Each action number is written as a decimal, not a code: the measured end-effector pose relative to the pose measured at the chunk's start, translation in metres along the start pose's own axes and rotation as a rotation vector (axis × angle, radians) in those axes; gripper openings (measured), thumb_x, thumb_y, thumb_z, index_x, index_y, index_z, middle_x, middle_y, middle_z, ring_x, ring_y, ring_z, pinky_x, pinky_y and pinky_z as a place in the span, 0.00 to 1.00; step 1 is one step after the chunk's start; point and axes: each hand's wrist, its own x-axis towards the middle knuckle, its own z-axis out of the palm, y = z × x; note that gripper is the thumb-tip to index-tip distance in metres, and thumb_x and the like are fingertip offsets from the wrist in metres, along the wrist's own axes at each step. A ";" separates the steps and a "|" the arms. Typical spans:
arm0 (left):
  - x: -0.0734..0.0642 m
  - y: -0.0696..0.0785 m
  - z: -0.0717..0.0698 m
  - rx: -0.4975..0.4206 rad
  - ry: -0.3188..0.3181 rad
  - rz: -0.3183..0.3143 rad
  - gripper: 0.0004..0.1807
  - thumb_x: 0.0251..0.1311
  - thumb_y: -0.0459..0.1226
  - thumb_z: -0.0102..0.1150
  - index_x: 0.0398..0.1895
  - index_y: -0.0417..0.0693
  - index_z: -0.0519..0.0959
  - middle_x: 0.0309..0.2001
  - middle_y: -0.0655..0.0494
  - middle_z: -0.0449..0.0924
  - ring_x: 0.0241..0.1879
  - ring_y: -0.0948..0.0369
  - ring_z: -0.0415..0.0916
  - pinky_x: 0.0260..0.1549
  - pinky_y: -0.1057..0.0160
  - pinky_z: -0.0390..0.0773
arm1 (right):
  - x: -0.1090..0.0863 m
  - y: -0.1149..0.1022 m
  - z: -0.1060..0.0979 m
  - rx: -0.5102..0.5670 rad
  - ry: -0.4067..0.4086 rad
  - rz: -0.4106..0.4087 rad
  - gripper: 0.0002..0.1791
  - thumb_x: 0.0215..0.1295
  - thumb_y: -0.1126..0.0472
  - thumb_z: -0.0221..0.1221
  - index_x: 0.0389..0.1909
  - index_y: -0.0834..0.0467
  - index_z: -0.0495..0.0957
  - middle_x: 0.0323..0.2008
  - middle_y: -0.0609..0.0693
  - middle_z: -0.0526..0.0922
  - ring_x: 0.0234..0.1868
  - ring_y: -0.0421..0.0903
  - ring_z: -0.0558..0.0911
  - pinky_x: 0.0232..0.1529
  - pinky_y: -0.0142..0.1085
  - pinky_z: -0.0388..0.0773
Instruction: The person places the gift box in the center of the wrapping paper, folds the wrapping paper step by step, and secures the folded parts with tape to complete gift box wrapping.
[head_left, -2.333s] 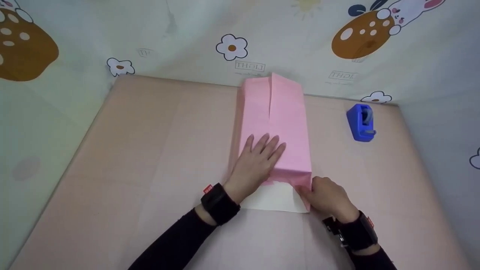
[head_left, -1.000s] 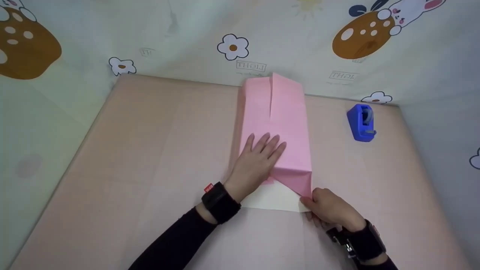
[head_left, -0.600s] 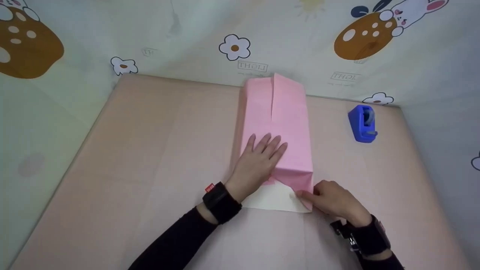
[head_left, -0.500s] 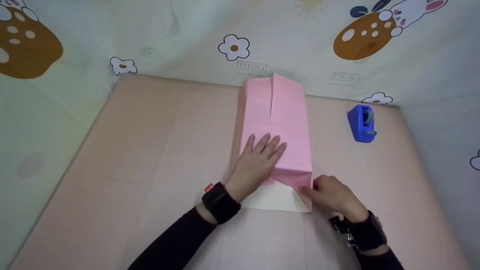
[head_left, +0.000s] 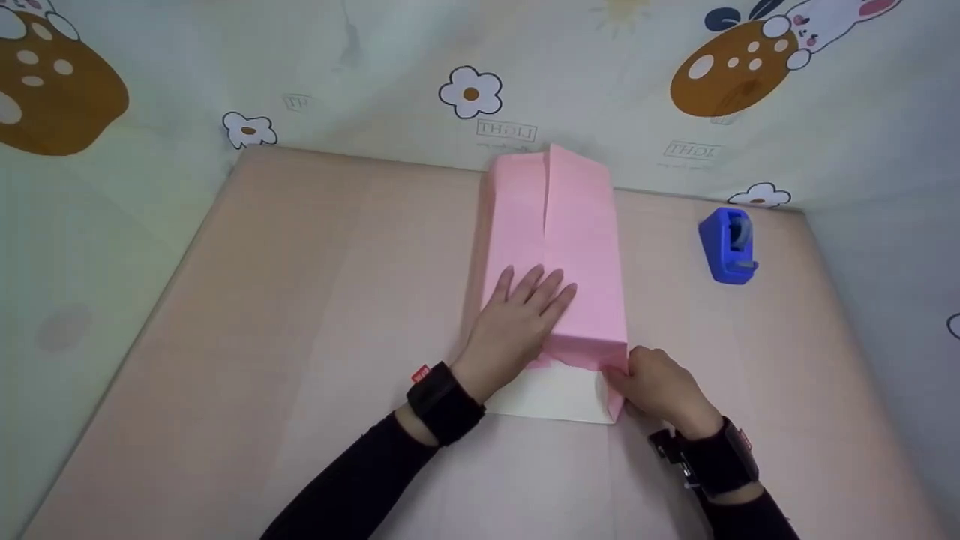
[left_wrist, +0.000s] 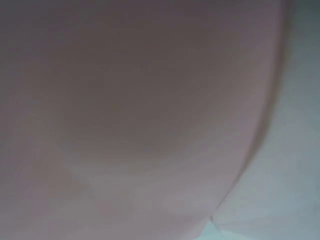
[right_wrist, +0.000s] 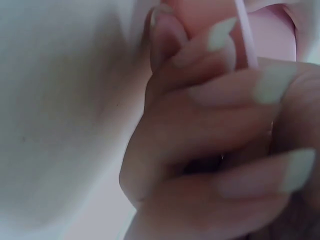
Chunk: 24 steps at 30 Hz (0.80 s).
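A long box-like parcel in pink paper lies on the table, with a lengthwise seam partly lifted at its far end. At the near end the paper opens out into a flap with a pale inner side. My left hand lies flat on top of the parcel, fingers spread. At the near right corner my right hand pinches the side fold of the pink paper between thumb and fingers. In the right wrist view, curled fingers stand close to the pink paper's edge.
A blue tape dispenser stands at the table's back right. Behind the table hangs a pale printed cloth with flowers and rabbits. The left wrist view is mostly a dim, blurred surface.
My right hand has slid from the flap's lower corner up to the parcel's near right corner, pressing the side fold inward. My left hand stays put.
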 end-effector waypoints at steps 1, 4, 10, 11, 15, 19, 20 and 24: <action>0.000 0.000 0.000 0.003 -0.002 0.001 0.45 0.57 0.48 0.71 0.77 0.56 0.62 0.76 0.55 0.65 0.76 0.53 0.63 0.74 0.45 0.65 | 0.000 -0.001 0.001 -0.012 0.014 0.012 0.20 0.70 0.56 0.56 0.15 0.53 0.68 0.16 0.45 0.69 0.16 0.41 0.68 0.17 0.32 0.61; 0.000 0.000 0.000 0.002 -0.007 0.007 0.46 0.56 0.49 0.72 0.77 0.56 0.62 0.76 0.55 0.65 0.76 0.53 0.62 0.74 0.46 0.65 | 0.000 -0.002 0.003 -0.016 0.044 0.039 0.17 0.69 0.54 0.57 0.20 0.56 0.72 0.18 0.47 0.71 0.18 0.43 0.70 0.18 0.33 0.63; 0.001 0.000 -0.002 0.004 0.011 0.021 0.48 0.54 0.50 0.74 0.78 0.56 0.62 0.77 0.55 0.64 0.76 0.53 0.62 0.74 0.46 0.65 | 0.001 -0.002 0.006 -0.013 0.103 0.077 0.15 0.67 0.52 0.58 0.24 0.57 0.74 0.19 0.48 0.72 0.18 0.44 0.71 0.18 0.35 0.63; 0.001 0.000 -0.002 0.004 0.012 0.020 0.49 0.53 0.50 0.74 0.78 0.56 0.62 0.77 0.55 0.64 0.76 0.53 0.62 0.74 0.46 0.65 | 0.001 -0.003 0.006 -0.014 0.109 0.078 0.15 0.67 0.52 0.59 0.24 0.57 0.74 0.18 0.48 0.73 0.18 0.44 0.71 0.18 0.35 0.63; 0.000 0.000 -0.001 -0.004 0.023 0.015 0.50 0.52 0.50 0.76 0.77 0.56 0.62 0.77 0.55 0.64 0.76 0.53 0.63 0.74 0.46 0.65 | 0.000 -0.005 0.003 -0.032 0.160 0.049 0.16 0.64 0.51 0.63 0.35 0.62 0.81 0.20 0.50 0.77 0.20 0.44 0.73 0.18 0.35 0.64; 0.000 0.000 0.001 -0.020 0.048 0.015 0.48 0.53 0.48 0.75 0.77 0.55 0.63 0.76 0.54 0.65 0.75 0.53 0.63 0.74 0.46 0.65 | -0.004 -0.008 -0.002 -0.063 0.247 0.021 0.26 0.62 0.47 0.66 0.49 0.66 0.80 0.22 0.52 0.82 0.21 0.45 0.76 0.19 0.36 0.67; 0.000 0.000 0.002 -0.022 0.052 0.012 0.47 0.54 0.48 0.75 0.77 0.55 0.63 0.76 0.54 0.65 0.75 0.53 0.63 0.74 0.46 0.65 | -0.004 -0.009 -0.003 -0.066 0.263 0.017 0.27 0.61 0.47 0.66 0.49 0.67 0.80 0.21 0.52 0.81 0.21 0.45 0.76 0.18 0.36 0.67; -0.001 -0.001 0.003 -0.028 0.058 -0.004 0.46 0.54 0.46 0.75 0.76 0.56 0.64 0.75 0.53 0.66 0.75 0.53 0.64 0.73 0.46 0.66 | 0.000 -0.013 -0.001 -0.069 0.296 -0.004 0.22 0.60 0.48 0.66 0.43 0.64 0.84 0.20 0.51 0.80 0.21 0.45 0.74 0.18 0.36 0.66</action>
